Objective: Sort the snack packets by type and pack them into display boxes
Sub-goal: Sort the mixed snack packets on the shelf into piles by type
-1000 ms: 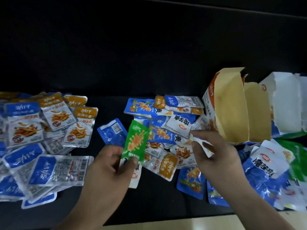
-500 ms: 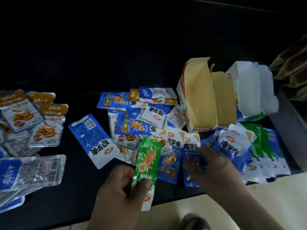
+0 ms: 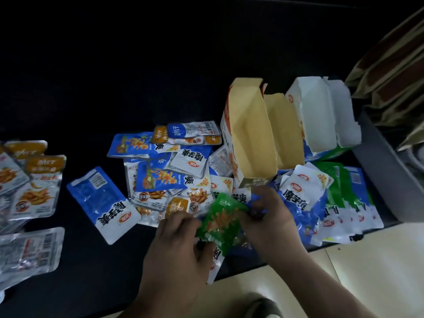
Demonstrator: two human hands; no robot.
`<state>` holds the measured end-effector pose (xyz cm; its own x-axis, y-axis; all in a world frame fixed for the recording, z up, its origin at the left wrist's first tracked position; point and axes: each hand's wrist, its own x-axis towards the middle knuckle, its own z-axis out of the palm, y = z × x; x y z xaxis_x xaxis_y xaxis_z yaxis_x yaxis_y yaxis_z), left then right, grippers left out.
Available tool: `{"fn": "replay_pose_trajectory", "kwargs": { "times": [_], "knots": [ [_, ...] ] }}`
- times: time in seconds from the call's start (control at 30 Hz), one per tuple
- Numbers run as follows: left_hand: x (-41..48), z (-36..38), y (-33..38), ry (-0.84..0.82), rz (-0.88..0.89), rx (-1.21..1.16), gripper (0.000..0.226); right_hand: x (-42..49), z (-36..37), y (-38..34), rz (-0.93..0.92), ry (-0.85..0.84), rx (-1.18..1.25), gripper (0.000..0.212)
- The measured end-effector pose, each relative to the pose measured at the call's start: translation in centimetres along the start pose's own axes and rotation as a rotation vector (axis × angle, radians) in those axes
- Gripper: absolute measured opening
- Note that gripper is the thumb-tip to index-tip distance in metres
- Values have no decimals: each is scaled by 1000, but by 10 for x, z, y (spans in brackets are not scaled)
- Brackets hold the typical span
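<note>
head view:
- left hand (image 3: 176, 246) pinches the green packet (image 3: 220, 222) low down, thumb on its face.
- right hand (image 3: 274, 218) sits at the packet's upper right edge with its fingers curled. Can't tell if they clamp the green packet or a blue one under it.
- green packet is held up off the counter (image 3: 80, 274), over the near edge of the mixed pile (image 3: 174, 166), just in front of the yellow-lined display box (image 3: 254, 138).
- white-lined display box (image 3: 319, 115) stands beside that one, to the right. No packets visible in either box.
- orange-topped packets (image 3: 37, 180) lie far left, the green-and-blue row (image 3: 344, 193) right of the boxes, and a lone blue packet (image 3: 103, 203) left of the pile.

Risks (my read):
- the foil looks slick and the packet hangs near the counter edge, so a sloppy two-hand regrip could drop it to the floor (image 3: 367, 271).
- the boxes look light and have torn flaps, so a wrist bump on the way in could tip one.
- light is dim and blue variants overlap greens, so a mis-sort is easy.

Labels:
- blue/white packets read 魔芋爽, with a red oval logo too small to read.
- yellow corner flashes read "20%".
- the orange-top text is too blurred to trust.
</note>
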<state>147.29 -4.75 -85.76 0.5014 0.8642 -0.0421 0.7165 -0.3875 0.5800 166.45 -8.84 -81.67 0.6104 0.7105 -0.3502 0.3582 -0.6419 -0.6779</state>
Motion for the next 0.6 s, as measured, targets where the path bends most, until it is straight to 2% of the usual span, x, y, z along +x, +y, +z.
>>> {"fn": "replay_pose_trajectory", "kwargs": {
  "times": [0.1,0.2,0.3,0.4,0.5,0.6],
  "knots": [
    [-6,4,5,50,71,-10,44,-8,9,2,42,-6,159,41],
    [-12,9,11,30,120,-27,53,-17,16,-1,22,-10,238,41],
    [-18,9,16,53,164,-174,51,-23,17,-4,15,-19,254,42],
    [-20,6,15,64,162,-251,49,-21,13,-1,4,-16,280,54],
    [-12,5,14,32,128,-266,59,-11,4,0,26,-54,349,73],
    [-2,2,19,8,153,-259,46,-4,-4,-4,41,-82,384,88]
  ]
}}
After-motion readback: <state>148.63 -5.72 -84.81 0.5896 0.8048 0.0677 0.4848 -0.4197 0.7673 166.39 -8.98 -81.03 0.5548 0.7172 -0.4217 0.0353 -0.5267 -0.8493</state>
